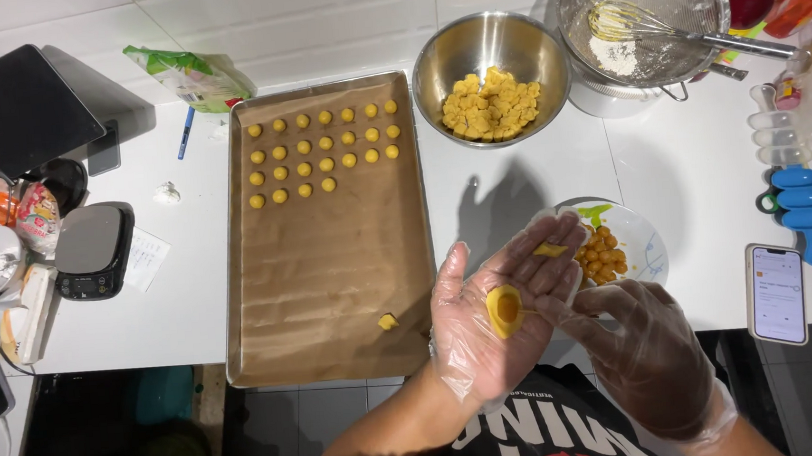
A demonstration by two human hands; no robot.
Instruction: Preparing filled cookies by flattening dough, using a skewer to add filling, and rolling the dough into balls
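My left hand (494,322), in a clear plastic glove, lies palm up with a flattened yellow dough disc (504,309) cupped in the palm and a small yellow dough scrap (550,249) on the fingers. My right hand (648,354), also gloved, sits just right of it, fingertips close to the left palm, holding nothing I can make out. Right behind my hands is a white plate (637,234) with small orange filling balls (601,254). A steel bowl (490,65) of yellow dough pieces stands further back.
A paper-lined baking tray (326,243) holds several rows of yellow dough balls (324,150) at its far end and one stray piece (388,322) near the front. A sieve with whisk (644,21), kitchen scale (91,250), phone (776,293) and measuring spoons (799,200) surround the work area.
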